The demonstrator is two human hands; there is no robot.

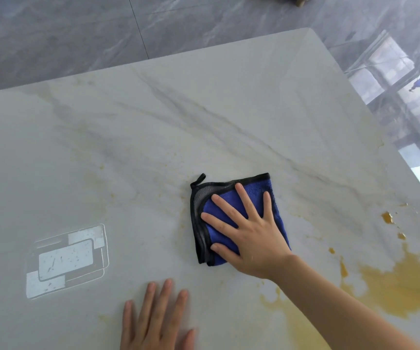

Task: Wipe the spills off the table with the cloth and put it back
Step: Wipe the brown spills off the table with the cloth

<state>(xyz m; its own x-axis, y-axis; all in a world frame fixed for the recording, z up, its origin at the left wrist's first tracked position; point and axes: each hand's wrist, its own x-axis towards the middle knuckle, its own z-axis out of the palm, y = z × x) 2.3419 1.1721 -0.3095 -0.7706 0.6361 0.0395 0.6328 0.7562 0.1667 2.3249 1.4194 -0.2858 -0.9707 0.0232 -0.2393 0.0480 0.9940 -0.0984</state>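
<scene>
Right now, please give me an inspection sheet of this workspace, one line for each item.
Surface: marble table, glossy, with a window reflection near its left side.
Job's things: folded blue cloth lies flat; yellow spill at the near right edge, unwiped, with droplets beyond it.
Clutter: nothing seen.
Hands: right hand presses flat on the cloth; left hand rests flat on the table.
Cables: nothing seen.
Surroundings: grey tiled floor, shiny.
</scene>
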